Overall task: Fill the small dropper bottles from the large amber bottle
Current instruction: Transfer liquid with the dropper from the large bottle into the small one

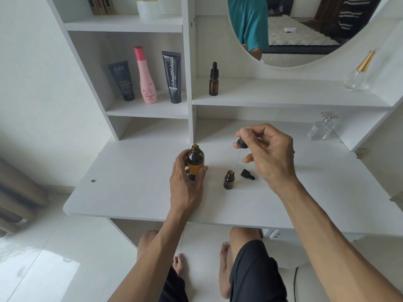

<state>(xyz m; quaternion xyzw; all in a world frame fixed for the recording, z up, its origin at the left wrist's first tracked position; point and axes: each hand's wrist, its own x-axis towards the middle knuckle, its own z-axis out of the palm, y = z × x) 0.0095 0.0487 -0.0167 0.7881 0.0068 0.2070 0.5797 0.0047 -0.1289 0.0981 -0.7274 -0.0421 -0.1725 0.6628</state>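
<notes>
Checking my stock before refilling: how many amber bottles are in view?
3: the large amber bottle in the left hand, an open small one beside it on the desk, a capped one on the shelf.

Amber bottles [195, 162], black dropper caps [247, 174], white desk [130, 192], pink bottle [147, 79].

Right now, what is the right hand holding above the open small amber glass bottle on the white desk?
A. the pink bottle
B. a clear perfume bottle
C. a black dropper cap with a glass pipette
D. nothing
C: the right hand pinches the black dropper cap, with its glass pipette hanging down over the small amber bottle.
</notes>
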